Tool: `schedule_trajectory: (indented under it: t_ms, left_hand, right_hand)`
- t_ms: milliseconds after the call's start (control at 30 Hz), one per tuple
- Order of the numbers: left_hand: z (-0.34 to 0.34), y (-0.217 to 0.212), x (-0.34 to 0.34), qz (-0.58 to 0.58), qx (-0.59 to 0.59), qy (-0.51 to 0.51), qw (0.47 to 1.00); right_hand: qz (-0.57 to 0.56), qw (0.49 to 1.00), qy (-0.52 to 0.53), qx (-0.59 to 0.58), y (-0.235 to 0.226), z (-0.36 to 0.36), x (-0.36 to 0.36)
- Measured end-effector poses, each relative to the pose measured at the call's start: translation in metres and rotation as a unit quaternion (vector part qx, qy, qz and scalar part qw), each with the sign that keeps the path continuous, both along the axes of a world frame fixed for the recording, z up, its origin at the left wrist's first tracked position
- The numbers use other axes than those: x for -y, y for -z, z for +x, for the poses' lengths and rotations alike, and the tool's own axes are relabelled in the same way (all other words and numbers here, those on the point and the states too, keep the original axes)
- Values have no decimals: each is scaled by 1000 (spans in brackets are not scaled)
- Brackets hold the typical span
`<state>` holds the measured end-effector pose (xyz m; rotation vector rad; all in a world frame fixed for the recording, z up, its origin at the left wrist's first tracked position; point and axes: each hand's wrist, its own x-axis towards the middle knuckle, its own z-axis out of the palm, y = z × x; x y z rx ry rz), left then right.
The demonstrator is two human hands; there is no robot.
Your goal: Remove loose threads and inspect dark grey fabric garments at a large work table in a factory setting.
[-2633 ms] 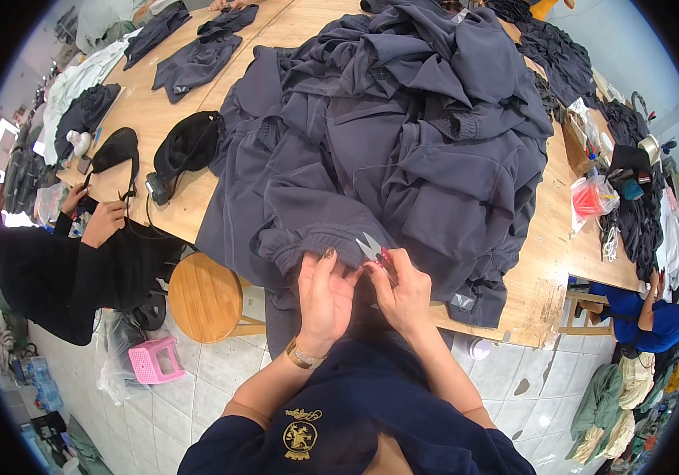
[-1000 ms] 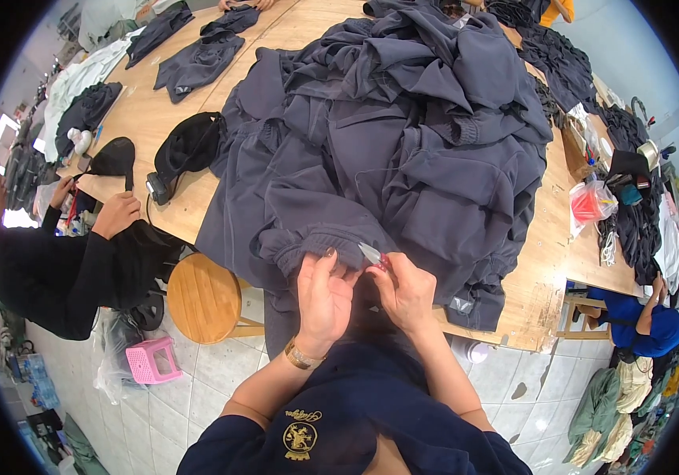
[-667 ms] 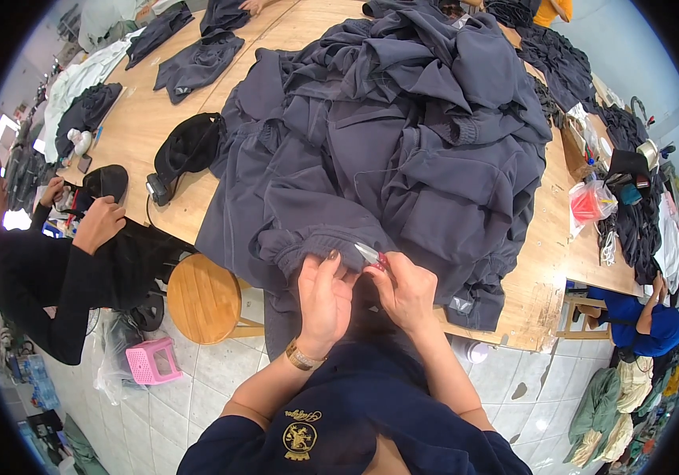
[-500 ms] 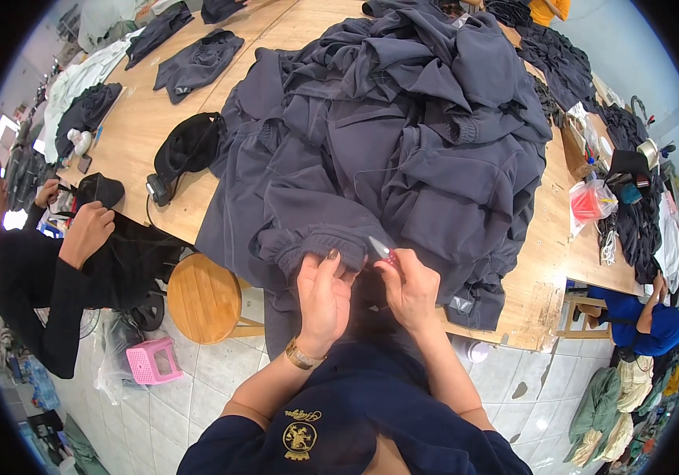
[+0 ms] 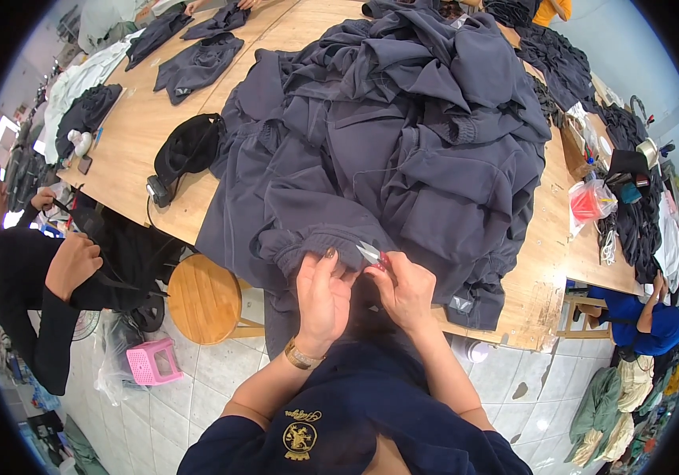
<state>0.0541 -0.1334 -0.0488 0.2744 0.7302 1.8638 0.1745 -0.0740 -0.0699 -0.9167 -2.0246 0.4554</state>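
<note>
A large heap of dark grey garments (image 5: pixel 371 134) covers the middle of the wooden table. At its near edge, my left hand (image 5: pixel 325 297) is closed on the ribbed elastic edge of a grey garment (image 5: pixel 308 245), thumb on top. Just right of it, my right hand (image 5: pixel 405 291) grips small thread snips (image 5: pixel 371 255) with red handles. Their silvery blades stand apart and point up and left, close by the ribbed edge. Whether the tips touch the fabric, I cannot tell.
A black cap-like item (image 5: pixel 187 146) with a cable lies left of the heap. Below stand a round wooden stool (image 5: pixel 205 299) and a pink plastic stool (image 5: pixel 154 362). A person in black (image 5: pixel 30 277) handles a black bag at left. A red-filled plastic bag (image 5: pixel 591 202) sits at right.
The snips' blades have spread apart, and my right hand has shifted slightly left. My left hand keeps its place. The person at left has lowered a hand and the black bag.
</note>
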Motion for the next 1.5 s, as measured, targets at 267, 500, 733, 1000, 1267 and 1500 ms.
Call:
schedule_trajectory:
  t_ms: [267,500,733,1000,1267,1500]
  left_hand:
    - [2,6,1,-12,-18,-8,1000]
    - [2,6,0,6,-62,-4,998]
    - [0,13,6,17,-113,8,993]
    - [-8,11,7,-7,-246,50,968]
    - [-8,-3,1,-20,27,88,996]
    - [-14,-1,0,-70,82,92,990]
  right_hand:
    - [-17,1000,9,-9,-3,1,-2]
    - [-275,932,-35,-232,-13,-3,3]
    - [117,989,-83,-20,-15,-8,-14]
    - [118,990,-74,-9,-13,-12,-14]
    - [-156,962,-73,-212,-5,-17,7]
    - [-304,915,-43,-263,2,-5,13]
